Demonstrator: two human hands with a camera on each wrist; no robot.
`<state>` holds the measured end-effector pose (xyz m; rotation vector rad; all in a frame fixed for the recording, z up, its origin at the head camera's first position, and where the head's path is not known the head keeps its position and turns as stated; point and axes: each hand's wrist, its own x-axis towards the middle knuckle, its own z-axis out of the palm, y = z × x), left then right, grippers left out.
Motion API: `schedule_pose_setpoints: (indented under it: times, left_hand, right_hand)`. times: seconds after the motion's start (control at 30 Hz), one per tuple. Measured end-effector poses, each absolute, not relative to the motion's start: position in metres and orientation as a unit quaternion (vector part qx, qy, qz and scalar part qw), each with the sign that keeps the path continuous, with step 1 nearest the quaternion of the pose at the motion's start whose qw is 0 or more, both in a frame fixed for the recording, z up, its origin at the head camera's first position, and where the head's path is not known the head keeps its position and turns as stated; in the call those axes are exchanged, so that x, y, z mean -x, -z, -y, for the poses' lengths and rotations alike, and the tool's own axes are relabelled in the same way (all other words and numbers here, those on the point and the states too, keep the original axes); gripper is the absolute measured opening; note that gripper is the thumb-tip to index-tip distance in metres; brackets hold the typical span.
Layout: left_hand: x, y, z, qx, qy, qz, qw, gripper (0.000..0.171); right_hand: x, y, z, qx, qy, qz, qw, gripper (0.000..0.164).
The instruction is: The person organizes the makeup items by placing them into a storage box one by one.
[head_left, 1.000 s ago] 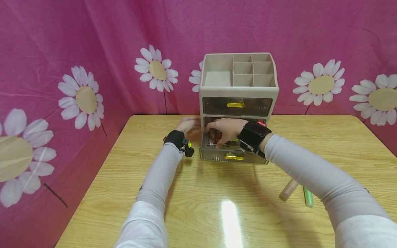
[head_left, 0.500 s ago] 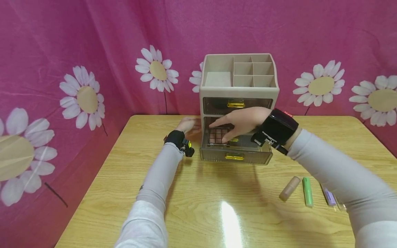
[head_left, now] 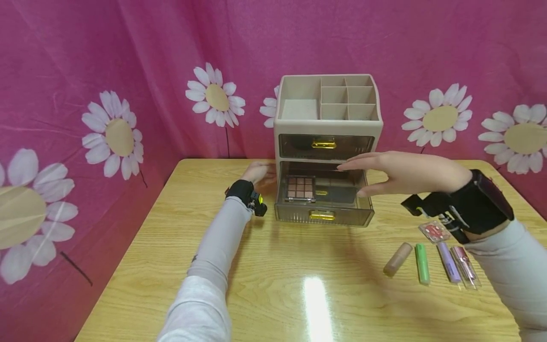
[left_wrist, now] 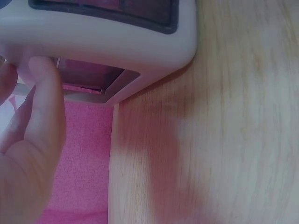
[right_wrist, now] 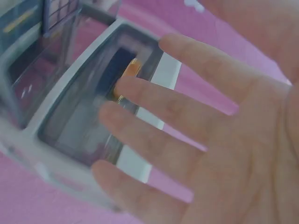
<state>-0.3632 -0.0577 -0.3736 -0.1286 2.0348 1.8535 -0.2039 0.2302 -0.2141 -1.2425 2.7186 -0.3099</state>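
Observation:
A cream desktop organizer (head_left: 329,122) with smoky clear drawers stands at the back of the table. One lower drawer (head_left: 346,217) is pulled out, and a palette (head_left: 300,188) of brownish squares lies in its left part. My left hand (head_left: 259,174) rests against the organizer's left side; in the left wrist view its extended fingers (left_wrist: 46,102) touch the cream frame. To the right of the pulled-out drawer, my right hand (head_left: 410,172) hovers with fingers extended and holds nothing. The right wrist view shows its spread fingers (right_wrist: 154,135) in front of the upper drawer.
On the right of the table lie a brownish tube (head_left: 398,259), a green tube (head_left: 422,264), a purple tube (head_left: 448,262), a pink clear-capped tube (head_left: 466,267) and a clear compact (head_left: 434,232) with red contents. A pink flowered curtain (head_left: 162,57) hangs behind.
My right hand has lifted out of the pulled-out drawer and moved right, leaving the palette in view. The small items on the right are uncovered. My left hand has stayed put.

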Motion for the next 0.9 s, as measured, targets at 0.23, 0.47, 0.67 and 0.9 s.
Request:
schedule_pose_setpoints:
  times: [0.23,0.47,0.67,0.9]
  left_hand:
    - [0.364,0.374,0.057,0.047,-0.67,-0.716,0.189,0.039]
    - [0.363,0.375,0.057,0.05,-0.67,-0.716,0.188,0.041]
    - [0.361,0.374,0.057,0.053,-0.674,-0.712,0.192,0.041]
    - [0.361,0.374,0.056,0.05,-0.672,-0.714,0.19,0.039]
  right_hand:
    - [0.195,0.24,-0.276,0.357,0.139,-0.923,-0.039,0.05]
    - [0.198,0.274,-0.313,0.271,0.163,-0.946,-0.076,0.053]
    - [0.204,0.303,-0.349,0.225,0.175,-0.956,-0.068,0.055]
    - [0.204,0.334,-0.374,0.169,0.176,-0.97,-0.006,0.061]
